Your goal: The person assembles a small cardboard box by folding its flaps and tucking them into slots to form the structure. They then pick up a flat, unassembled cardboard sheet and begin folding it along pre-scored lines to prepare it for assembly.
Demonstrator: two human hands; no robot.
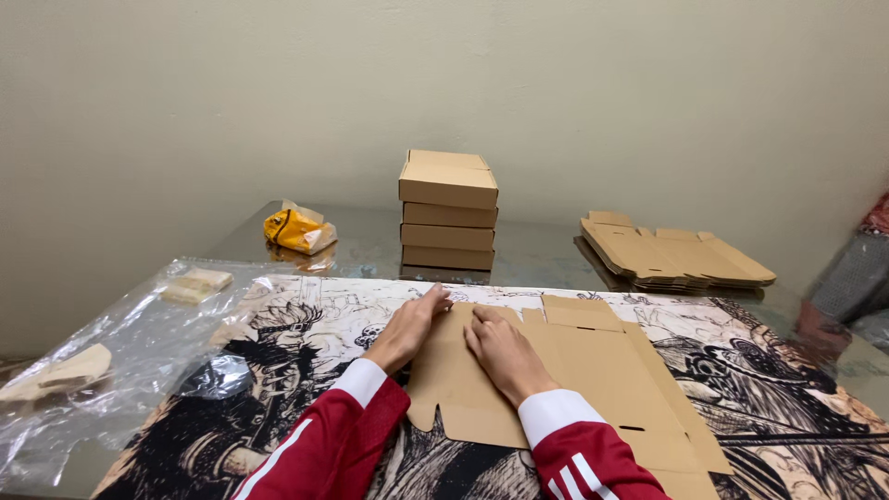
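A flat, unfolded brown cardboard box blank point(593, 380) lies on a black-and-white illustrated mat point(306, 389) in front of me. My left hand point(407, 329) presses its fingers on the blank's left flap near the far edge. Beside it, my right hand point(505, 356) lies flat on the cardboard with fingers together, pointing away from me. Both arms wear red sleeves with white cuffs and stripes. Neither hand grips anything; both rest on the cardboard.
A stack of several folded brown boxes point(448, 211) stands at the table's back centre. A pile of flat blanks point(671, 252) lies at back right. A yellow packet point(296, 230) sits at back left. Clear plastic sheeting point(120, 361) with small pale pieces covers the left side.
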